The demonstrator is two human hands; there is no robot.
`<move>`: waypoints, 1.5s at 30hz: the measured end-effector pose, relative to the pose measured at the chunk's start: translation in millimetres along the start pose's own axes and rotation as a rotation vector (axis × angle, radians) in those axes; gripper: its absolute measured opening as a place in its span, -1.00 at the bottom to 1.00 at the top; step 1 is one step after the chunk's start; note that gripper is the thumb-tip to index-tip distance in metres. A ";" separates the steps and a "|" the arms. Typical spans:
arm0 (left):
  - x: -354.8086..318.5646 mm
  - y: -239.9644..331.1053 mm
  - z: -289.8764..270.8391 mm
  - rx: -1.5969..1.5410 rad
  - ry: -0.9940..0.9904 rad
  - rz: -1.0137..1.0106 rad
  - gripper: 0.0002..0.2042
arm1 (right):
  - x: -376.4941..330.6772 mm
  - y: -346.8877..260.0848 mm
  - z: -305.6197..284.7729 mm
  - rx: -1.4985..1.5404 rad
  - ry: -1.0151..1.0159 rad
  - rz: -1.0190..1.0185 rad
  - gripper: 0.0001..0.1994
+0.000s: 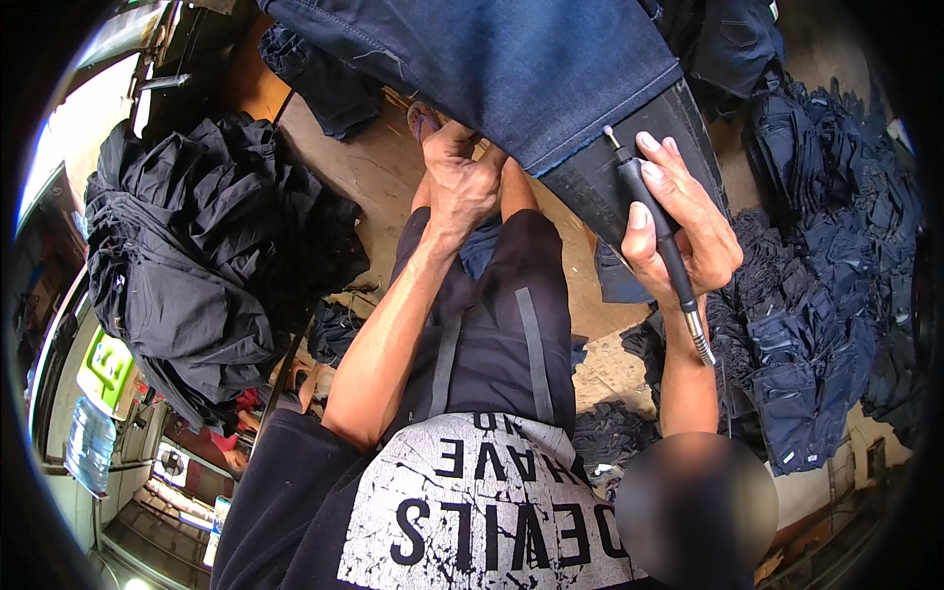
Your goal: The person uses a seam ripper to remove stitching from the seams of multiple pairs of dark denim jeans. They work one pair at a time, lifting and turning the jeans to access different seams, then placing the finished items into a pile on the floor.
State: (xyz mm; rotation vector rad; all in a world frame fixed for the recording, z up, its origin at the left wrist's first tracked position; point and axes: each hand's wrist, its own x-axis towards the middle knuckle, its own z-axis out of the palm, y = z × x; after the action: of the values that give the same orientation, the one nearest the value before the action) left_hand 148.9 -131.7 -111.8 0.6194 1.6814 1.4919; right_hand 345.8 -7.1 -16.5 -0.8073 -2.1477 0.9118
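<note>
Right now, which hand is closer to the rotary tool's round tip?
Right. The right hand grips the rotary tool just behind its round tip; the left hand is farther off, to the tip's left, near the denim leg.

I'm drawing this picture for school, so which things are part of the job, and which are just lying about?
Part of the job:
black pen-shaped tool, in the right hand
blue denim garment, its hem near the tool's tip
dark board, showing past the hem

Seemingly just lying about:
black clothes pile, left
dark blue garments, right
green plastic thing, far left
</note>
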 end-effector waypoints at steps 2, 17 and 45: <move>-0.2 -1.0 -2.1 -0.006 -0.005 -0.029 -0.73 | 0.1 -0.1 0.4 -0.012 0.009 0.005 -0.69; 3.0 1.5 -1.9 0.092 0.000 -0.024 -0.72 | 3.1 -2.7 1.4 0.074 -0.144 -0.108 -0.69; 30.8 -34.0 10.3 0.156 0.071 0.112 -0.49 | 7.8 7.1 -10.5 0.091 -0.071 -0.062 -0.71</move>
State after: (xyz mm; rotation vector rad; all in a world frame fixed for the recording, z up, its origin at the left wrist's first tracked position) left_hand 144.4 -107.8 -152.0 0.7631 1.8569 1.4850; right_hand 351.1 6.5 -13.8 -0.6689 -2.1620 1.0122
